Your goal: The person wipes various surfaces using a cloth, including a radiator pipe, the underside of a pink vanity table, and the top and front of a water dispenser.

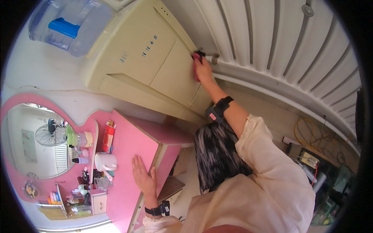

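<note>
A cream water dispenser [137, 55] stands before me, with writing on its front panel. My right hand [204, 71] grips a dark red and black cloth-like item [196, 67], pressed to the dispenser's side edge near the radiator. Blur keeps me from telling exactly what this item is. On the pink top of a dressing table [128, 145], my left hand [144, 176] lies flat, thumb apart from the fingers, holding nothing. A white mug [106, 162] and a red box [108, 137] are beyond its fingertips.
A white radiator [262, 35] with a pipe [247, 84] runs along the wall. A blue-handled water bottle [87, 23] tops the dispenser. Beside the mirror [38, 139] stand cosmetics and jars. A coiled yellow cable [306, 131] and assorted equipment lie at the right.
</note>
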The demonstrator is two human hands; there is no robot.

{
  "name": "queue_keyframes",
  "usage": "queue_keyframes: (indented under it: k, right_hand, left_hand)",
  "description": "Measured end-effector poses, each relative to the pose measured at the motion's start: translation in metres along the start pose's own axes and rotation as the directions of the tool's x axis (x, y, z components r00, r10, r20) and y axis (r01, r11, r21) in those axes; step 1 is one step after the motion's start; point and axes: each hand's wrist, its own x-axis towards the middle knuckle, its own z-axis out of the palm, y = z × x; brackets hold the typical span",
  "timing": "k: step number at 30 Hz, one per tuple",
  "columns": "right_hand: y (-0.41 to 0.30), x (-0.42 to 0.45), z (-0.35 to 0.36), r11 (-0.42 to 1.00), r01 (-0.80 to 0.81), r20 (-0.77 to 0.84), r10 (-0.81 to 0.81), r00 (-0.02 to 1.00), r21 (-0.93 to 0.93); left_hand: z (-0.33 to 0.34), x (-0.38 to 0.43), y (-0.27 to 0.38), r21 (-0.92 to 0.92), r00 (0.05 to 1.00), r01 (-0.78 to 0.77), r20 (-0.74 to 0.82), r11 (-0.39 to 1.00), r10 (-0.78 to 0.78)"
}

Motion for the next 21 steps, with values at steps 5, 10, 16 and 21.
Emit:
queue_keyframes:
  k: [5, 10, 16, 21]
  right_hand:
    - [-0.117, 0.018, 0.040, 0.772, 0.622, -0.104, -0.634, 0.766, -0.130]
    - [-0.108, 0.018, 0.032, 0.785, 0.605, -0.059, -0.615, 0.786, -0.134]
    - [-0.043, 0.013, 0.013, 0.896, 0.414, -0.067, -0.428, 0.901, -0.163]
    - [-0.080, 0.006, 0.014, 0.902, 0.402, -0.002, -0.407, 0.913, -0.156]
  left_hand:
    - [0.002, 0.004, 0.001, -0.007, 1.000, 0.000, 0.012, 1.000, 0.000]
    - [0.000, 0.002, 0.006, -0.022, 1.000, 0.014, 0.019, 1.000, -0.013]
    - [-0.002, 0.004, 0.007, -0.011, 1.000, -0.005, 0.006, 1.000, 0.005]
    - [0.000, 0.001, 0.004, -0.018, 1.000, -0.007, -0.002, 1.000, 0.007]
